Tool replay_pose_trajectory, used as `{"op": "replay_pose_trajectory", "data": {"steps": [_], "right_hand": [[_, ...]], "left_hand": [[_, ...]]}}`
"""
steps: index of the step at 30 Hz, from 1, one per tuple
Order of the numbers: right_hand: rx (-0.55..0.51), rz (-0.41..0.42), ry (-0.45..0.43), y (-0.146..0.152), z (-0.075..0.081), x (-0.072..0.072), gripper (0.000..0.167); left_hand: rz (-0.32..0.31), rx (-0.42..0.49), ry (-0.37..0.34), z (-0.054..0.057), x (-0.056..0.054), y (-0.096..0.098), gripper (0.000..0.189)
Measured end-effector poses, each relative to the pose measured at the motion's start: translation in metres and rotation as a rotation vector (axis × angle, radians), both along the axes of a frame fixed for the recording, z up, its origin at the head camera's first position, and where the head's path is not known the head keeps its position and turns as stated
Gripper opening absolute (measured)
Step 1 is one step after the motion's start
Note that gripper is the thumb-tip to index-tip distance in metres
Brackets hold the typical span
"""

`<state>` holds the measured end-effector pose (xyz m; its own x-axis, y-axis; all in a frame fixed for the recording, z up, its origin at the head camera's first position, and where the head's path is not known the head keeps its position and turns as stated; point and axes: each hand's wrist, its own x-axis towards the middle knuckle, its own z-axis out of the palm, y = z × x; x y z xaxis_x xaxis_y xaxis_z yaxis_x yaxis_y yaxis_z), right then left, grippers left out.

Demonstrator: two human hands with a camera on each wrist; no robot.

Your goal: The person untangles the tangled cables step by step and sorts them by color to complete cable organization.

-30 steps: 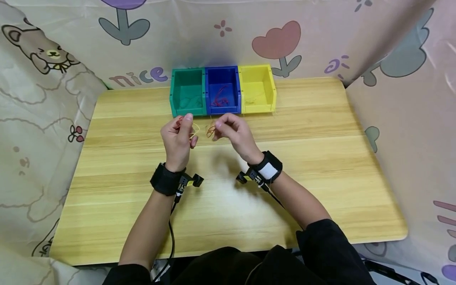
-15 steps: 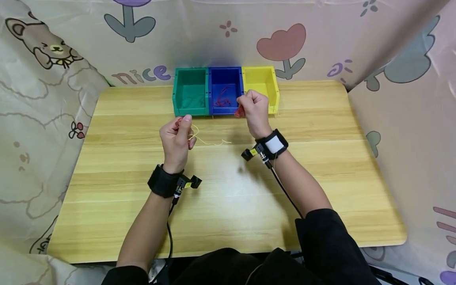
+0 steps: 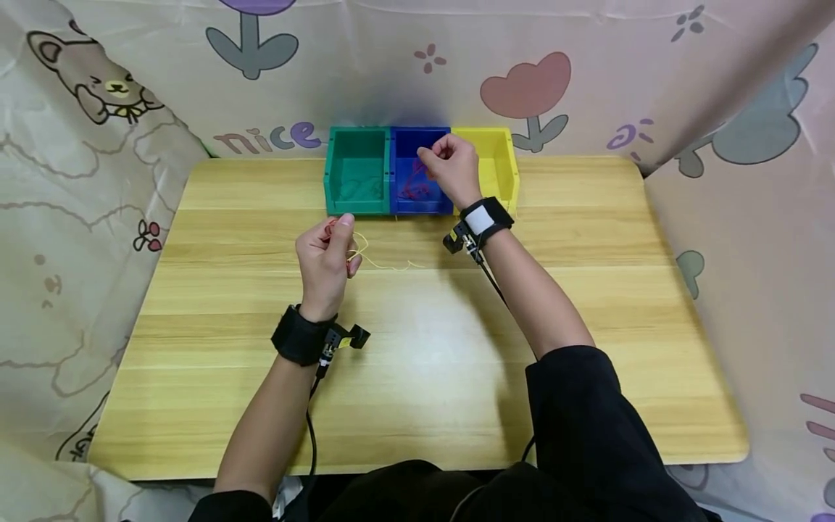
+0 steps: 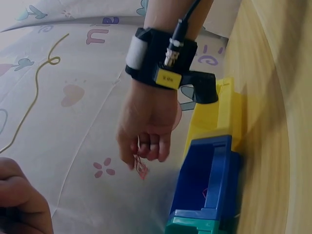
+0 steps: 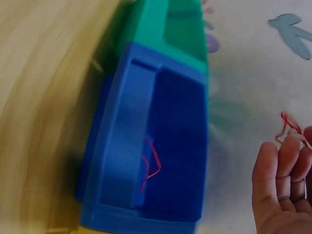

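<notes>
Over the blue bin (image 3: 422, 209), my right hand (image 3: 454, 168) pinches a small tangle of red string (image 5: 284, 127) between thumb and fingertips. It dangles below the fingers in the left wrist view. More red string (image 5: 155, 163) lies inside the blue bin. My left hand (image 3: 324, 259) stays above the table, left of centre, fingers curled round a bundle of strings. A bit of red string (image 3: 331, 225) shows at its top, and a yellow string (image 3: 385, 267) trails out to the right with a small curl near its end. The palm hides the rest of the bundle.
A green bin (image 3: 335, 206) with green strings in it joins the blue bin on the left. On the right a yellow bin (image 3: 502, 170) is partly covered by my right hand and wrist. A printed cloth (image 3: 365, 58) hangs behind the wooden table (image 3: 424, 362).
My right hand has moved away from my left hand, carrying red string up and back, past the yellow bin's front to above the blue bin. The yellow string now trails free. My left hand has barely moved.
</notes>
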<state>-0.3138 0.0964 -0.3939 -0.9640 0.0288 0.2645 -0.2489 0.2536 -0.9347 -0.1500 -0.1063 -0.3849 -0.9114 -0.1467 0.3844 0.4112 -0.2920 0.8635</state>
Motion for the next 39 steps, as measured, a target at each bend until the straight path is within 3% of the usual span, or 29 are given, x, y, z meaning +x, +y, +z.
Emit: {"op": "replay_pose_trajectory", "data": {"steps": [7, 14, 19, 29, 34, 39], "right_hand": [[0.135, 0.008, -0.033, -0.003, -0.008, -0.009, 0.025], [0.284, 0.081, -0.104, 0.001, -0.011, -0.009, 0.028], [0.261, 0.144, -0.129, 0.004, -0.010, 0.000, 0.036], [-0.011, 0.357, -0.056, -0.006, 0.017, 0.047, 0.034], [-0.057, 0.442, -0.025, -0.013, 0.026, 0.076, 0.033], [-0.050, 0.555, -0.002, -0.026, 0.027, 0.118, 0.038]], "left_hand": [[-0.005, -0.013, -0.015, -0.004, 0.000, -0.001, 0.048], [-0.012, -0.027, -0.017, -0.004, 0.000, 0.000, 0.048], [-0.013, -0.041, -0.016, -0.004, -0.001, 0.003, 0.048], [-0.010, -0.059, -0.031, -0.002, -0.002, 0.007, 0.048], [-0.012, -0.049, -0.041, -0.003, -0.003, 0.009, 0.047], [0.064, -0.045, -0.045, -0.004, -0.005, 0.010, 0.044]]}}
